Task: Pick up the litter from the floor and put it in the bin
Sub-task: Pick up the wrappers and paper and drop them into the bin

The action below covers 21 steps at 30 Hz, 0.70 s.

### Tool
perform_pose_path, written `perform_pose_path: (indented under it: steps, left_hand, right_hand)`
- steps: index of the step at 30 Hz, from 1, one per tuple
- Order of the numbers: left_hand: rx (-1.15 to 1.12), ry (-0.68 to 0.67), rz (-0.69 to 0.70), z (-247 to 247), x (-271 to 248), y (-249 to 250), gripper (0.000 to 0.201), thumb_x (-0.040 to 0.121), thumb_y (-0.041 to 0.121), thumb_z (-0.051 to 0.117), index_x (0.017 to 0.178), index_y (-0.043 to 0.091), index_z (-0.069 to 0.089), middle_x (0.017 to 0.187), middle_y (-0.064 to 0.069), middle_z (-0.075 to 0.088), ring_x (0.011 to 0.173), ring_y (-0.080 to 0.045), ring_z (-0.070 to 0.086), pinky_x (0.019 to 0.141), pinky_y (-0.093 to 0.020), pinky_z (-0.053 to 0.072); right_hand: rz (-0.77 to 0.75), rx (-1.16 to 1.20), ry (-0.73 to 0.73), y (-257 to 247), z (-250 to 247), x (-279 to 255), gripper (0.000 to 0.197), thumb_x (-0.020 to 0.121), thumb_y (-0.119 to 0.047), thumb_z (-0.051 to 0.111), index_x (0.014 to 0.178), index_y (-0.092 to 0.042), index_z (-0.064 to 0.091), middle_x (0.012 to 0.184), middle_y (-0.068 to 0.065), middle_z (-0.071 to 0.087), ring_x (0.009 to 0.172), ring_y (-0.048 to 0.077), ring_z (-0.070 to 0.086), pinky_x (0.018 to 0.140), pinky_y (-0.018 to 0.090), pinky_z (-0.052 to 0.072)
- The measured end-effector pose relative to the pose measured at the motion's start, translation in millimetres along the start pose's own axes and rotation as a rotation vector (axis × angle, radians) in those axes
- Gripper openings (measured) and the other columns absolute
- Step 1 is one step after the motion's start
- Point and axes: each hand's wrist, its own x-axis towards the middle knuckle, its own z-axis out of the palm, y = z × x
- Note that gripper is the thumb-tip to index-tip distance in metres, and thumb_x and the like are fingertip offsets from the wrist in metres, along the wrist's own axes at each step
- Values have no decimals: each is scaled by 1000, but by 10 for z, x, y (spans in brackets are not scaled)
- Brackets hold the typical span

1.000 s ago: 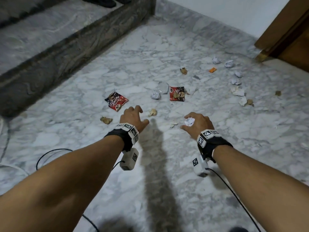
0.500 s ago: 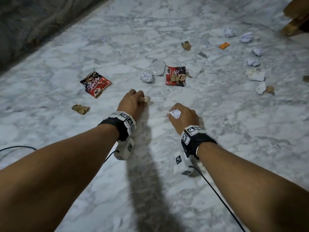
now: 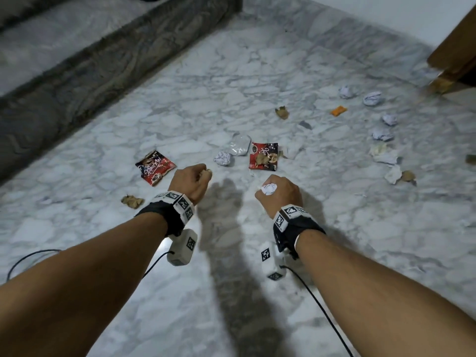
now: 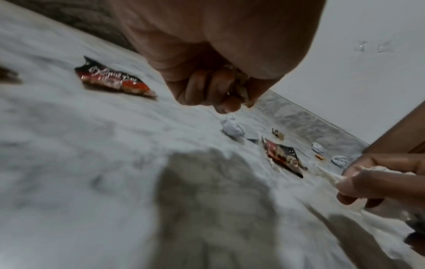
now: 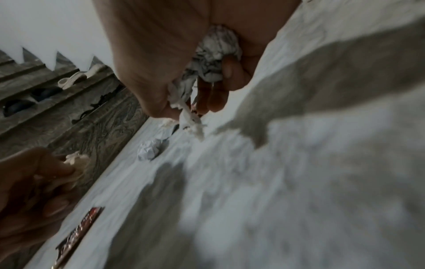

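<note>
My left hand (image 3: pixel 192 180) is curled into a fist around a small brown crumpled scrap (image 4: pixel 240 89), held above the marble floor. My right hand (image 3: pixel 279 193) grips a white crumpled paper ball (image 3: pixel 268 188), and a torn white shred (image 5: pixel 192 123) hangs from its fingers. On the floor beyond the hands lie two red snack wrappers (image 3: pixel 154 167) (image 3: pixel 264 156), a white paper ball (image 3: pixel 222 157) and a clear plastic piece (image 3: pixel 240 145). A brown scrap (image 3: pixel 132 201) lies left of my left wrist. No bin is in view.
More paper balls (image 3: pixel 372 98), an orange scrap (image 3: pixel 338 111) and brown bits (image 3: pixel 282 112) are scattered to the right. A dark stone step (image 3: pixel 77 73) runs along the left. A wooden door (image 3: pixel 456 55) stands at the far right. Cables (image 3: pixel 28 258) trail over the floor.
My left hand closed on the brown scrap and lifted it off the floor. My right hand picked up a white shred beside its paper ball. Both hands have risen.
</note>
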Motion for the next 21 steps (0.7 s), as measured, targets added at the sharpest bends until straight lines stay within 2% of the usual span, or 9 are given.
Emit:
perform_pose_path:
  steps: [3, 5, 7, 9, 11, 13, 16, 19, 21]
  left_hand:
    - [58, 3, -66, -155, 110, 185, 42, 83, 40, 39, 70, 5, 58, 61, -14, 60, 60, -29, 52, 55, -34, 36]
    - [98, 35, -80, -212, 171, 294, 40, 81, 39, 42, 61, 5, 51, 56, -14, 55, 55, -28, 47, 50, -30, 29]
    - [136, 33, -100, -214, 268, 383, 41, 85, 39, 48, 57, 8, 48, 60, -11, 51, 57, -28, 46, 48, -30, 26]
    - [134, 54, -70, -117, 432, 382, 38, 91, 36, 56, 65, 9, 57, 80, -8, 52, 68, -25, 49, 58, -29, 32]
    - [78, 85, 0, 30, 591, 335, 33, 89, 34, 63, 77, 4, 67, 101, -10, 55, 81, -24, 54, 74, -27, 41]
    - [64, 84, 116, 226, 771, 301, 26, 85, 31, 67, 76, 7, 66, 122, -9, 54, 101, -23, 58, 87, -27, 44]
    - [119, 11, 273, 482, 991, 267, 23, 82, 33, 67, 78, 10, 69, 142, -3, 49, 128, -22, 47, 103, -33, 41]
    - [137, -20, 362, 421, 1182, 284, 35, 79, 39, 58, 87, 9, 73, 141, -5, 55, 124, -27, 56, 105, -44, 45]
    - [176, 6, 398, 488, 1152, 239, 38, 81, 37, 58, 103, 11, 73, 139, -3, 57, 116, -26, 60, 103, -49, 45]
  right_hand:
    - [-22, 35, 25, -35, -252, 149, 21, 71, -34, 71, 87, -21, 67, 90, 7, 68, 85, 31, 63, 72, 34, 54]
    - [-24, 51, 40, -18, -397, 244, 20, 71, -33, 71, 86, -20, 67, 90, 7, 68, 85, 32, 63, 70, 32, 52]
    - [-31, 48, 51, 17, -486, 367, 20, 72, -32, 72, 86, -18, 67, 89, 8, 69, 85, 33, 64, 69, 32, 51]
    - [-45, 18, 74, 45, -526, 514, 21, 73, -30, 73, 86, -16, 67, 89, 10, 69, 85, 34, 64, 68, 33, 51]
    - [-63, 1, 106, 74, -528, 664, 20, 73, -28, 72, 86, -14, 67, 90, 12, 66, 84, 34, 63, 65, 31, 47]
    - [-85, 8, 154, 112, -507, 826, 19, 73, -27, 73, 85, -14, 67, 92, 13, 62, 84, 34, 61, 64, 28, 41]
    - [-157, 6, 179, 138, -418, 1007, 16, 70, -24, 73, 82, -15, 67, 96, 11, 57, 87, 33, 59, 68, 27, 41]
    - [-208, 49, 201, 15, -503, 1092, 15, 66, -23, 72, 80, -17, 70, 100, 9, 58, 90, 30, 59, 74, 30, 49]
    - [-216, 60, 174, -6, -529, 1043, 16, 66, -23, 73, 80, -16, 70, 101, 9, 58, 90, 29, 59, 73, 28, 47]
